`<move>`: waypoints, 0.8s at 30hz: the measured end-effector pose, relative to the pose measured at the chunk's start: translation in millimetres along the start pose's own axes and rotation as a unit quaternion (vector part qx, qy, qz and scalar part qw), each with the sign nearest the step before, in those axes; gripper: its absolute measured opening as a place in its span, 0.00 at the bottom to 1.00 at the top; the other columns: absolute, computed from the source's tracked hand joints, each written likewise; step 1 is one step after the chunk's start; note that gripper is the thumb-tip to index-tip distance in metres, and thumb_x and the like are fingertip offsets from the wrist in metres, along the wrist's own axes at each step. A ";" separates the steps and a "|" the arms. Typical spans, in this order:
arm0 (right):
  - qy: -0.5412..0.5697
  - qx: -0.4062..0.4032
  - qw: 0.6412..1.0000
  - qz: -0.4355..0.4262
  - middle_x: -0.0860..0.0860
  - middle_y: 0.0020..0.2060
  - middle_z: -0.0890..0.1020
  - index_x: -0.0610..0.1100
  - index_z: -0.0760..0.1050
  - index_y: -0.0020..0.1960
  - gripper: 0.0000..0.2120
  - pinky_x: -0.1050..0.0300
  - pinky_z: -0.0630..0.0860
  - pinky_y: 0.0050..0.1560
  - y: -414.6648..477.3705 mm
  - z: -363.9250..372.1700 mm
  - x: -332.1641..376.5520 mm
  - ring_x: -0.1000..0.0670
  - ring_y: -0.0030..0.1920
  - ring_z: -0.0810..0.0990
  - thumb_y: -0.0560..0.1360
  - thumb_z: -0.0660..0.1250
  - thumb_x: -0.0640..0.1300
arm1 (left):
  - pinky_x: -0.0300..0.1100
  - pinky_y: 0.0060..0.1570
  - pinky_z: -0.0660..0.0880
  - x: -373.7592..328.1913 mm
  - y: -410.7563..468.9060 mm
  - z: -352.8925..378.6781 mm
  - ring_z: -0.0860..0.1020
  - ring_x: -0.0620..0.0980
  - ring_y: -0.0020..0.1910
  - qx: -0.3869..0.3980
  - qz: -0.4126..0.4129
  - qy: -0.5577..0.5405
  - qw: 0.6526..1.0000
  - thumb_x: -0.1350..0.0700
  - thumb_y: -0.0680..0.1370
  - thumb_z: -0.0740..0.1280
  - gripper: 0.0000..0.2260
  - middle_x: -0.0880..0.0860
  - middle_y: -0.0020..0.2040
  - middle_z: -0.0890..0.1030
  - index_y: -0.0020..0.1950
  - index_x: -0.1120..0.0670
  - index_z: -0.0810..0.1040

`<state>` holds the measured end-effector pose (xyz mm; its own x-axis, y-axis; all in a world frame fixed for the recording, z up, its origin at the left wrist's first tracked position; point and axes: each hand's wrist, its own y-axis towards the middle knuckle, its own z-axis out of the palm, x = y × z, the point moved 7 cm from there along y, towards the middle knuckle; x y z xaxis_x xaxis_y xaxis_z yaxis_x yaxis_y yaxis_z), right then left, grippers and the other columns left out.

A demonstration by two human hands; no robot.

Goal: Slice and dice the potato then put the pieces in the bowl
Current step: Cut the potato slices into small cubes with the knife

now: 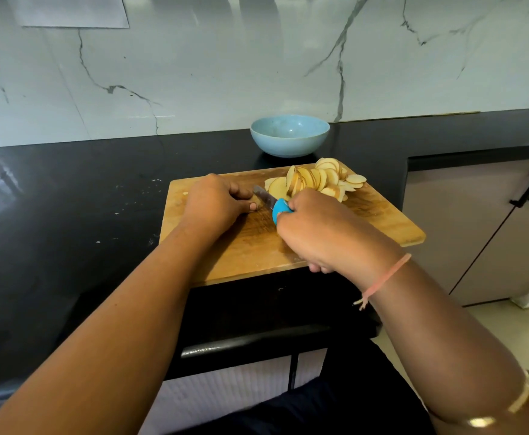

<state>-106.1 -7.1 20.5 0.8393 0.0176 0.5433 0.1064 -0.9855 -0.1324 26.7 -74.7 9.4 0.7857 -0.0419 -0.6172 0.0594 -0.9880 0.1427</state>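
Many thin potato slices [318, 180] lie fanned and overlapping in a heap at the far right corner of the wooden cutting board [382, 222]; some stand on edge, others lie flat. The board sits at the near edge of the black bench [68, 215], with its near right corner jutting past the edge. A blue bowl [290, 136] stands upright on the bench just beyond the board's far edge, near the marble wall [225, 73], with no potato visible in it.

The right hand [316, 235] is curled round the blue handle of a knife [266, 199], whose blade points toward the board's far left and lies low over the wood, just beside the heap. The left hand [216, 202] rests on the board's left half with fingers bent under and thumb tip on the wood beside the blade; whether it pinches a piece cannot be told. A pink thread [385, 277] circles the right wrist.
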 end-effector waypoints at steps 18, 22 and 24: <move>-0.072 0.018 0.997 -0.033 0.51 0.38 0.72 0.47 0.69 0.63 0.13 0.59 0.71 0.34 -24.3 1.4 1.4 0.53 0.33 0.72 0.79 0.57 0.45 | 0.31 0.39 0.70 8.9 0.4 3.0 0.74 0.42 0.42 -0.015 -0.063 -0.085 0.994 0.55 0.74 0.71 0.11 0.49 0.52 0.83 0.55 0.53 0.83; -0.090 0.006 0.995 -0.037 0.52 0.40 0.75 0.47 0.69 0.64 0.15 0.55 0.77 0.40 -37.3 -2.8 -6.1 0.52 0.35 0.75 0.79 0.57 0.47 | 0.36 0.46 0.72 8.7 0.8 3.4 0.75 0.41 0.43 -0.010 -0.051 -0.071 0.996 0.54 0.74 0.71 0.12 0.49 0.54 0.83 0.56 0.53 0.83; -0.088 -0.005 0.996 -0.031 0.52 0.40 0.75 0.47 0.69 0.64 0.15 0.55 0.77 0.41 -35.5 -3.4 -10.0 0.52 0.35 0.75 0.79 0.57 0.49 | 0.36 0.47 0.72 10.2 -0.3 2.7 0.75 0.41 0.42 -0.005 -0.050 -0.076 0.996 0.54 0.74 0.71 0.12 0.49 0.55 0.83 0.57 0.53 0.82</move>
<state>-120.1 27.1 22.6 0.9120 0.1059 0.3963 0.1553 -0.9833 -0.0944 33.1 -75.3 1.0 0.6731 0.0347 -0.7387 0.1400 -0.9868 0.0812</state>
